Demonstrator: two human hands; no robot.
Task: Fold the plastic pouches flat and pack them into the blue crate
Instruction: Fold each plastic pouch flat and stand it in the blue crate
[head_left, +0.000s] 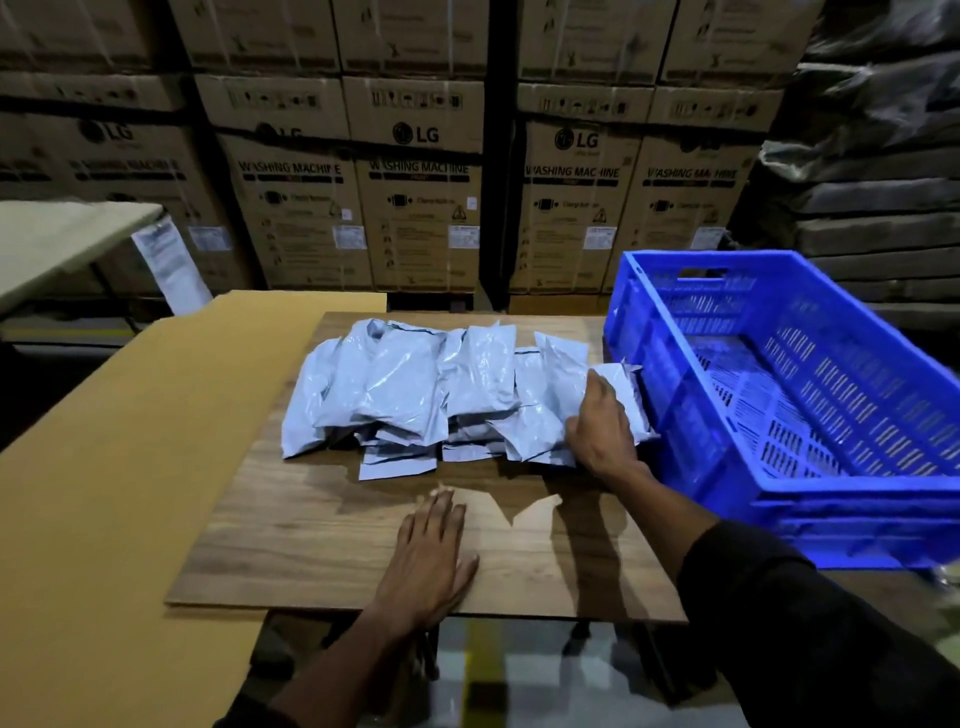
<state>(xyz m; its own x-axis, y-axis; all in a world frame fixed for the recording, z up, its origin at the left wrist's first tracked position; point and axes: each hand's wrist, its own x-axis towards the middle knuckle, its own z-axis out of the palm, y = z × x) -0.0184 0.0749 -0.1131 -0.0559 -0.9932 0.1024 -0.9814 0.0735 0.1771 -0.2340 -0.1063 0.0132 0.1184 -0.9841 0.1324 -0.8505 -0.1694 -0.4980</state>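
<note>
Several pale grey plastic pouches (415, 395) lie in an overlapping heap across the far half of a wooden board (311, 535). My right hand (600, 431) reaches to the right end of the heap and grips the rightmost pouch (623, 387), its fingers hidden under the plastic. My left hand (428, 556) lies flat, fingers straight, on the bare board near its front edge, holding nothing. The blue slatted crate (691, 410) stands tilted at the right, right beside the gripped pouch, with nothing visible inside.
A yellow-brown cardboard sheet (114, 467) lies under and left of the board. Stacked washing machine cartons (415, 208) wall off the back. A pale table corner (57, 239) sits at far left, dark wrapped stacks (872, 182) at right. Floor (519, 675) shows below the board's front edge.
</note>
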